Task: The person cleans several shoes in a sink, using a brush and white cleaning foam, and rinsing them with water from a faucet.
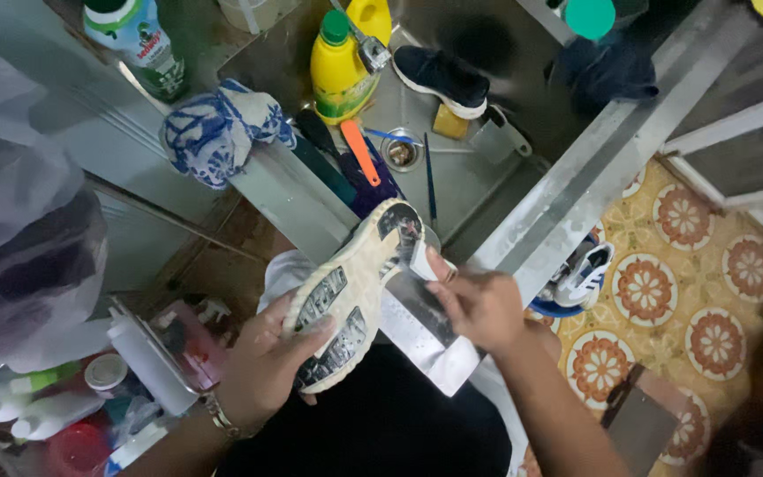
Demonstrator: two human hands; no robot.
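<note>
Steel sink point(474, 190) up top, holding a dark shoe point(441, 78) with a white sole, a yellow sponge point(449, 123) just beside it, an orange-handled brush point(359, 150), a thin blue stick point(430, 181) and a drain point(400, 152) near the middle. Two yellow bottles point(339, 71) against the sink's far-left corner, the nearer one green-capped. Blue-and-white cloth point(220, 131) bunched on the sink's left rim. Green-capped bottle point(134, 35) further left on the table point(72, 132).

Lower down, over the sink's near edge: pale shoe point(353, 296) turned sole up, toe toward the sink. Left hand point(262, 362) gripping its heel end, fingers closed around the side, a bracelet at the wrist. Right hand point(479, 305) at the toe end, fingers pinched shut on a small white piece point(419, 261) touching the sole. White cloth point(417, 331) beneath shoe and hands.

Lower left, a crate point(90, 406) crowded with white spray bottles and jars. Clear plastic bag point(19, 221) blocking the far left. To the right, patterned floor point(691, 291) with a blue basin point(558, 309) holding a white striped shoe point(585, 274), partly hidden by the sink's rim.
</note>
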